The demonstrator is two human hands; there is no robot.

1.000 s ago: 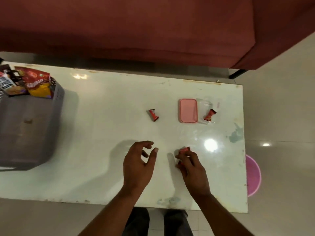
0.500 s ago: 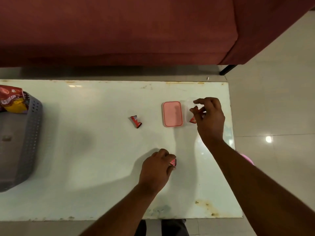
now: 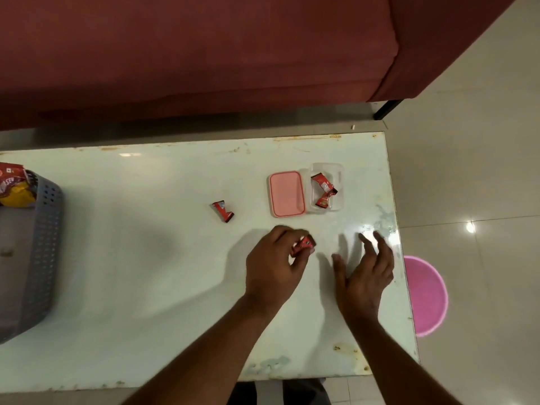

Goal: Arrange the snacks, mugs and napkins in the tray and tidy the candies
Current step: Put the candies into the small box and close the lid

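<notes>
My left hand [image 3: 274, 266] pinches a red wrapped candy [image 3: 304, 244] just above the white table [image 3: 146, 273]. To its right my right hand [image 3: 366, 274] hovers with fingers spread and nothing in it. A clear small box [image 3: 339, 185] near the table's right end holds two red candies [image 3: 323, 190]. Its pink lid [image 3: 287, 193] lies flat beside it on the left. One more red candy [image 3: 223, 211] lies loose on the table left of the lid. The grey perforated tray [image 3: 43, 244] stands at the left edge with snack packets [image 3: 11, 185] in it.
A dark red sofa [image 3: 204, 54] runs along the far side of the table. Tiled floor lies to the right, with a pink round object [image 3: 428, 296] just past the table's right edge. My legs show under the near edge.
My right hand dropped a candy into the clear box and pulled back toward me, now empty. My left hand picked up the near candy and lifted it slightly.
</notes>
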